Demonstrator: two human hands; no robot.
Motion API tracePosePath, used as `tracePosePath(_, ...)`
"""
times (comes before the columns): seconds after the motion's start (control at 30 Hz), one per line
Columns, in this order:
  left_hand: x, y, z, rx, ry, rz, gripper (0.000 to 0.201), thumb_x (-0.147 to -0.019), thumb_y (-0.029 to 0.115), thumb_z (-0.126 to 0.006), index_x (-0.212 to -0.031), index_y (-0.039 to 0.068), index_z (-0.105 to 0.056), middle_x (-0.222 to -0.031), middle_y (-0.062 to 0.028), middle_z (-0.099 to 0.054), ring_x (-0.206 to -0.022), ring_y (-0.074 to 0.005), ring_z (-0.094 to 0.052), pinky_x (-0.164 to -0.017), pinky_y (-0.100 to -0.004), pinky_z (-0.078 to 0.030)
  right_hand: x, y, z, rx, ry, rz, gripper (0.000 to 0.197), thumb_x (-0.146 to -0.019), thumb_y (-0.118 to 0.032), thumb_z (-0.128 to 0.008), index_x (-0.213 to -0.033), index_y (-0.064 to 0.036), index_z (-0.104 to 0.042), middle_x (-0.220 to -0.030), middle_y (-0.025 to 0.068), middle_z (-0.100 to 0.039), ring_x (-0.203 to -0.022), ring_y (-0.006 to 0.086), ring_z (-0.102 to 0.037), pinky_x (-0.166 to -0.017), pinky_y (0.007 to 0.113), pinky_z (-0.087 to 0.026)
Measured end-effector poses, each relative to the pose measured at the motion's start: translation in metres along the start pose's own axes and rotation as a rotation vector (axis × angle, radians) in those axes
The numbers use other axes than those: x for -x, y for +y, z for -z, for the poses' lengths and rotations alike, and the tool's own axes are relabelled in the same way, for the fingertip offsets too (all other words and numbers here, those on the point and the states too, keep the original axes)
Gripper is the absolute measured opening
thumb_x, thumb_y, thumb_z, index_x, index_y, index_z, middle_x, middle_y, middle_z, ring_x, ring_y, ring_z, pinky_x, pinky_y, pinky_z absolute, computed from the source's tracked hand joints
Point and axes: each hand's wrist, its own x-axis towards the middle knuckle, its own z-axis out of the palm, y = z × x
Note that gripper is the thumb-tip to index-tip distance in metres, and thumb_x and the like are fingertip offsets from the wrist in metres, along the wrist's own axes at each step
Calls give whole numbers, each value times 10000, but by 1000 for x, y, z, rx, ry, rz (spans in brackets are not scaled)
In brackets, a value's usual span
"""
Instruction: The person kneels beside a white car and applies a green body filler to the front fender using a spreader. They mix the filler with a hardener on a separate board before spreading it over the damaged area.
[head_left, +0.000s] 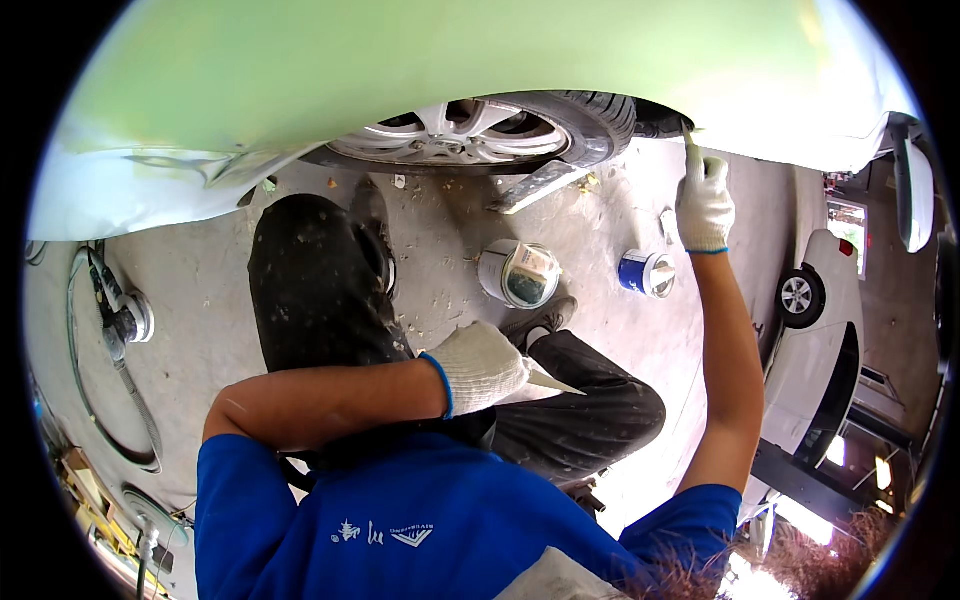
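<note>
My right hand [707,203], in a white knitted glove with a blue cuff, reaches up at the right. Its fingers are closed on a thin, pale, flat tool [692,148] like a putty spreader, whose tip meets the lower edge of the car's light-green body panel [430,55] beside the wheel arch. Low over my lap, my left hand [478,367], gloved the same way, grips a pale flat piece with a pointed corner [552,382]. Most of that piece lies behind the glove, so its kind is unclear. Just left of the tool stands the car wheel [455,140].
An open can [500,272] and a smaller blue-and-white can [645,273] stand on the concrete floor. A flat block [540,187] lies by the tyre. At the left are a sander [125,315] and its hose [85,390]. A white car [815,350] is at the right.
</note>
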Motion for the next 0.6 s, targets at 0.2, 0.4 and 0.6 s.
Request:
tracePosePath(0.2,0,4,6,-25,-27,-43,168,-892,189,-617,-967,127,-754,-717,-88,-689,-669,-304,-722,-576,-460,-568,-3,21,8,48,92,141,776,-806,39,-627,-1509,-266,-502,-964,97,-553,-740,274,-638,-604,417,-570)
tracePosePath(0.4,-3,2,2,-47,-20,-45,176,-895,189,-612,-982,125,-750,-723,-98,-698,-663,-321,-722,-575,-472,-567,-10,10,9,83,-6,101,745,-847,24,-609,-1521,-265,-479,-929,102,-534,-788,271,-644,-615,417,-574)
tracePosePath(0.6,-5,3,-3,-88,-57,-16,190,-899,193,-603,-993,120,-751,-754,-109,-716,-689,-336,-734,-574,-484,-573,-9,10,6,67,-126,20,639,-864,8,-593,-1440,-263,-534,-972,128,-555,-842,314,-657,-670,453,-575)
